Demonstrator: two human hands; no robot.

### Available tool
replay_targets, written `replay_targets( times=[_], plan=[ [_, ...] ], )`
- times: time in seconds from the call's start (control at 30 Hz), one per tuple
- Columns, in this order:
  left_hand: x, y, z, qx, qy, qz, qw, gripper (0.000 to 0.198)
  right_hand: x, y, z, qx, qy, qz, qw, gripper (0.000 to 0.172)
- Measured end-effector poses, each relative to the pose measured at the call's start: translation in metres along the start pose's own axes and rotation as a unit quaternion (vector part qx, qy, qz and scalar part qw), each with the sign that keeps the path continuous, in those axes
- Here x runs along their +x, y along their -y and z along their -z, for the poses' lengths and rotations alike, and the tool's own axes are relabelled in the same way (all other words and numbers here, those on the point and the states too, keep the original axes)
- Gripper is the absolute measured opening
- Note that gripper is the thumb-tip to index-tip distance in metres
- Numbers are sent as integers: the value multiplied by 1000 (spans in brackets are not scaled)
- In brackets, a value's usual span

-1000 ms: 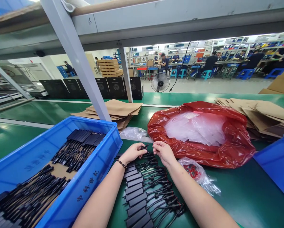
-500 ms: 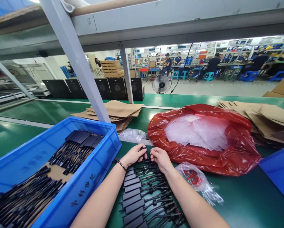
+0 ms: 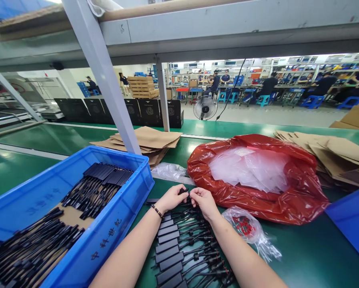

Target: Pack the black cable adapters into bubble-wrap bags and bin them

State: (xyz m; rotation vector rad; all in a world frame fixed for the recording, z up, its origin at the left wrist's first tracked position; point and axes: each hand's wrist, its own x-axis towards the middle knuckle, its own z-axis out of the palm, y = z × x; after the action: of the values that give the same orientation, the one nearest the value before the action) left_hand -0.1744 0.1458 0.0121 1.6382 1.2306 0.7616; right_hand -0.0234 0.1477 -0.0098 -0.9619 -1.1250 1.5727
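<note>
Green tabletop across the lower and middle frame; everything near me lies on it.

Blue crate, lower left: black units with cables inside, in two groups, brown sheet showing between.

Red bag, right of centre, mouth wide, heaped with translucent sleeves.

Row of black units, bottom centre, between my forearms: flat bodies on the left, cables running right to chunky ends.

Clear bag, just beside my right forearm, red bits in it.

My left hand, centre frame: fingers curled, thumb and forefinger nearly together on a black cable end. My right hand faces it, almost touching, thumb and forefinger drawn to a pinch; cannot tell what, if anything, sits between them.

Cable end is at centre frame, above the top of the row. Handling, my judgement: light; cable bendy, end piece stiff and smooth, apt to roll between fingertips. Best held close behind the tip, on the firm part; gripped farther back, the cable would likely flex. Not very fragile, though tugging at the joint seems unwise.
</note>
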Motion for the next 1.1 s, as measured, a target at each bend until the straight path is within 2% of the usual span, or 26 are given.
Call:
replay_targets(
  times=[0.17,0.27,0.4,0.53,0.7,0.9,1.03,1.1],
  plan=[
    [-2,-6,1,17,-3,-2,1000,22,-2,2,1,-21,19,2,1000,21],
    [-4,-8,2,10,21,-3,1000,20,-1,0,1,11,52,-26,998,21],
    [-4,-8,4,-11,47,-2,999,16,1,-3,0,45,58,-54,996,21],
    [-3,-7,4,-29,45,1,999,10,5,-4,5,78,26,-66,994,21],
    [-3,-6,4,-32,33,0,999,18,9,-5,11,128,-31,-69,989,27],
    [-2,-2,3,-41,13,0,999,24,12,-6,11,140,-82,-44,986,25],
    [-3,-3,3,-39,-5,-7,999,17,11,-3,10,138,-93,-33,985,28],
    [-3,-4,3,-47,-5,-4,999,21,10,-2,10,136,-89,-40,986,30]
  ],
)
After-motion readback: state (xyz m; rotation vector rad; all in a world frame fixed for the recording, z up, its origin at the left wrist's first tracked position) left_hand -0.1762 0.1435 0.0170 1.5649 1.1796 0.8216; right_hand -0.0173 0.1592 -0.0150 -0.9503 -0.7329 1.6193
